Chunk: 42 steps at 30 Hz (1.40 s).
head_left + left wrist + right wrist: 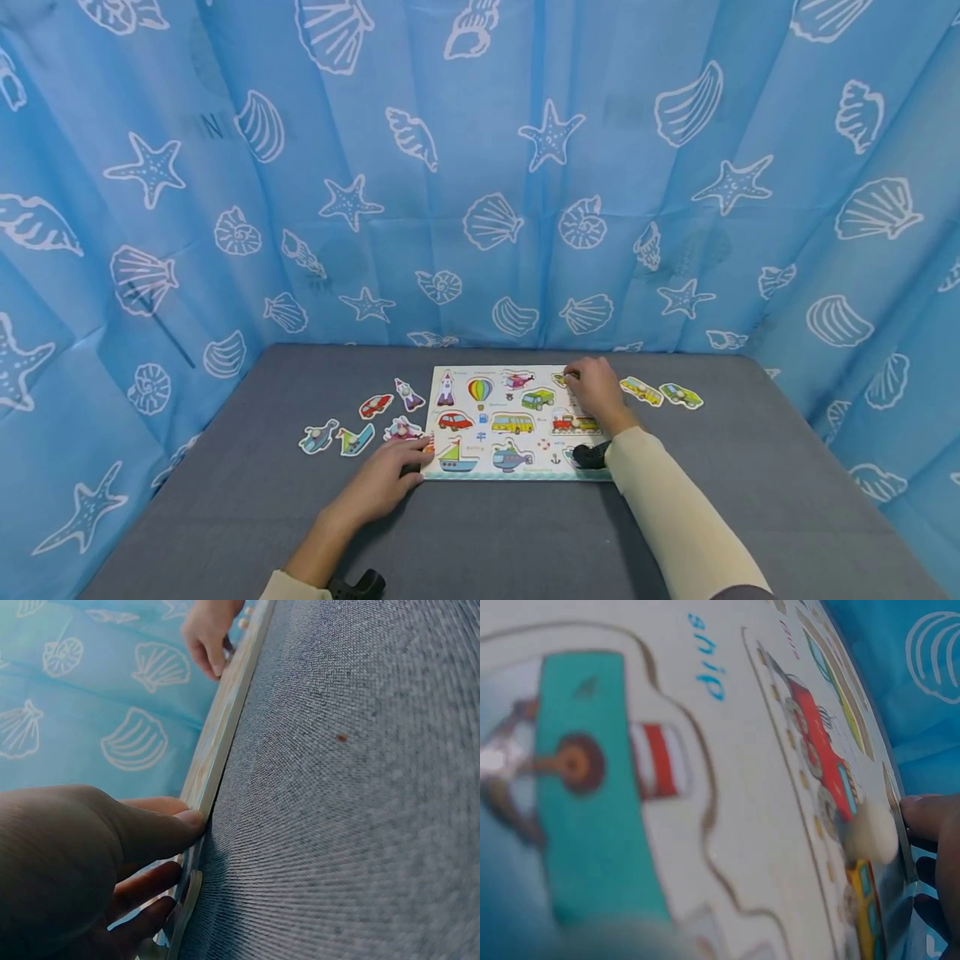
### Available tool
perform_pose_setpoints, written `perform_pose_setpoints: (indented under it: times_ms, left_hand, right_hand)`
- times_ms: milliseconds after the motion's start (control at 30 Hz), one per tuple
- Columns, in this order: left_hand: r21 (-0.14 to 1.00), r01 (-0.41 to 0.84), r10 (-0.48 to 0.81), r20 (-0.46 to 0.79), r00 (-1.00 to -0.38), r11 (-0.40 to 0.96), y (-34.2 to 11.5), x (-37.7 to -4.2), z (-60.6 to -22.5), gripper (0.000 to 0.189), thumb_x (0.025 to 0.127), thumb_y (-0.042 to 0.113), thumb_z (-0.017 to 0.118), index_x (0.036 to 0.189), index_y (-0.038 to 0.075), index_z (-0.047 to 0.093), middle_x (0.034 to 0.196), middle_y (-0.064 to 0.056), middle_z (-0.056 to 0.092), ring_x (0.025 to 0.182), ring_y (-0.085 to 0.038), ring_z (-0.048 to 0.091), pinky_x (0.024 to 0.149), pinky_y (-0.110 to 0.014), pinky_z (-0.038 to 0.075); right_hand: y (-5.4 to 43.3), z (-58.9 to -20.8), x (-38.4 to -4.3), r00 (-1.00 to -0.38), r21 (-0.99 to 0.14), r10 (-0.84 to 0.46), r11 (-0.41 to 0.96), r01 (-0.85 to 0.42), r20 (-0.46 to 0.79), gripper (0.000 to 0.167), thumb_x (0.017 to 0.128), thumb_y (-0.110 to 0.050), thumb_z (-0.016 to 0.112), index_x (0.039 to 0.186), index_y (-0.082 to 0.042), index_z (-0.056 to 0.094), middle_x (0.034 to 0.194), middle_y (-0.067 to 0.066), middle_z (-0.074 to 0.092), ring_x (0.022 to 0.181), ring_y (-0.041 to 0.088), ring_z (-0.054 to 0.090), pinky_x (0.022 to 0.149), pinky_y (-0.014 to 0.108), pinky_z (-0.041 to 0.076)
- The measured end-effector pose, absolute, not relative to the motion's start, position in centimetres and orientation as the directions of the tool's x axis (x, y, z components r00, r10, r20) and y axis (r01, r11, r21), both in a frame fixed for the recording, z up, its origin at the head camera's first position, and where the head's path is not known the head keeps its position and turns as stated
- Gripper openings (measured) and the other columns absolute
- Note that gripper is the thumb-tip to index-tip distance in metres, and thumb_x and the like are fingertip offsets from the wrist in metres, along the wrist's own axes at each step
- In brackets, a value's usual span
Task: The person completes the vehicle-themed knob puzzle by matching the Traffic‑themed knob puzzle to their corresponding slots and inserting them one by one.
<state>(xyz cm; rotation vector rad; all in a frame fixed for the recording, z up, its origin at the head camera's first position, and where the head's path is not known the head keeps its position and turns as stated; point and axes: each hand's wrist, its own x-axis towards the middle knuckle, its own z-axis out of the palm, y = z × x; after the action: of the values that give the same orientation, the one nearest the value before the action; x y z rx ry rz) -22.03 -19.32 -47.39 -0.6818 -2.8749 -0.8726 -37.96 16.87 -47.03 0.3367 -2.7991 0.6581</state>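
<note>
The puzzle board (pixel 517 476) lies flat on the worktop (pixel 465 542), printed side up, likely so that its outlined vehicles all face the person. A pale round knob (pixel 874 832) shows against the board's train (pixel 821 742), probably meant as a finger hold.

At the board's near left corner, the left hand (pixel 386 479) grips the edge between thumb and forefinger, the other fingers loosely spread; this seems meant to keep the board from sliding. The right hand (pixel 596 390) bends down over the board's far right corner, thumb at the edge. Its fingertips are partly hidden, so I cannot tell whether it grasps a piece.

Just left of the board lie the pink aircraft piece (pixel 402 428) and the rocket piece (pixel 410 396); farther out on that side are the red car piece (pixel 375 406), sailboat piece (pixel 356 439) and blue helicopter piece (pixel 320 436). Right of the board are the yellow bus piece (pixel 641 392) and green car piece (pixel 681 396). Spread this way, the loose pieces leave the board's pictures mostly uncovered and appear easy to reach.

Behind the board hangs a blue curtain (pixel 495 100), perhaps as a backdrop.
</note>
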Motion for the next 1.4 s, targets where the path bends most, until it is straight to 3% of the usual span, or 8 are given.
perform_pose_setpoints:
  times_ms: [667,1000,1233,1400]
  left_hand:
    - [0.519,0.429,0.404,0.168,-0.899,0.739,-19.3,-22.0,-47.4,0.031,0.088,0.003,0.068,0.119,0.003,0.069,0.136,-0.012,0.056,0.131,-0.037,0.043,0.109,-0.055,0.026]
    - [0.508,0.433,0.403,0.176,-0.898,0.744,-19.3,-22.0,-47.4,0.031,0.088,0.004,0.069,0.119,0.003,0.069,0.136,-0.013,0.056,0.131,-0.038,0.043,0.109,-0.056,0.027]
    - [0.524,0.415,0.396,0.154,-0.905,0.744,-19.4,-22.0,-47.4,0.031,0.089,0.006,0.068,0.12,0.005,0.069,0.137,-0.01,0.056,0.132,-0.038,0.042,0.109,-0.056,0.027]
    - [0.526,0.414,0.394,0.156,-0.906,0.743,-19.4,-22.1,-47.4,0.031,0.089,0.006,0.068,0.12,0.005,0.069,0.137,-0.01,0.056,0.132,-0.038,0.042,0.108,-0.057,0.027]
  right_hand:
    - [16.7,-47.5,-37.8,-0.954,-0.43,-0.15,0.867,-0.252,0.258,0.014,0.094,-0.009,0.063,0.101,-0.003,0.073,0.101,0.014,0.065,0.1,0.035,0.055,0.088,0.051,0.045]
    - [16.8,-46.4,-38.8,-0.973,-0.436,-0.188,0.871,-0.228,0.133,0.023,0.092,-0.009,0.064,0.114,-0.003,0.069,0.115,0.016,0.064,0.115,0.038,0.053,0.097,0.054,0.04]
    - [17.5,-45.3,-38.4,-0.979,-0.496,-0.189,0.844,-0.204,0.082,0.028,0.094,-0.012,0.063,0.12,-0.001,0.065,0.118,0.018,0.062,0.112,0.037,0.056,0.091,0.053,0.045]
    - [18.8,-44.9,-38.1,-0.976,-0.509,-0.182,0.833,-0.217,0.118,0.029,0.096,-0.015,0.06,0.119,0.002,0.065,0.118,0.021,0.062,0.109,0.039,0.057,0.087,0.053,0.046]
